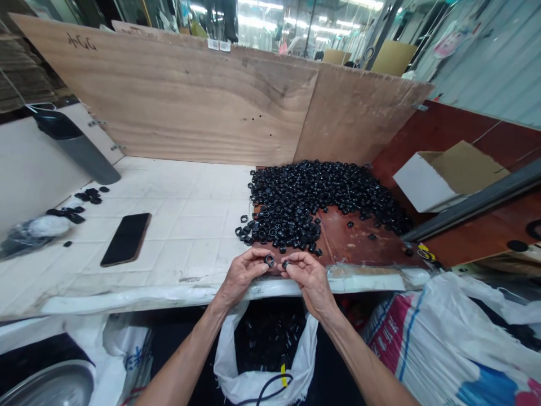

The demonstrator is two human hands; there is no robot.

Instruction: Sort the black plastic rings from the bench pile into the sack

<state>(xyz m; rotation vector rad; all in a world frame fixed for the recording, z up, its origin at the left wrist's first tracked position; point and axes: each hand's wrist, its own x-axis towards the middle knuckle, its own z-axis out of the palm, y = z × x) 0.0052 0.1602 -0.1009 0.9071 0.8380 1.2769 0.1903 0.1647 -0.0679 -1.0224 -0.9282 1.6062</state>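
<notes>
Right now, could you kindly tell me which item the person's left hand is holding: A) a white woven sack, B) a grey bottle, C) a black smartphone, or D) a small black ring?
D: the left hand pinches a small black ring between its fingers, just above the reddish-brown board.

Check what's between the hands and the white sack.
Head view: the bench's white front edge lies between the white sack and the left hand and right hand.
</notes>
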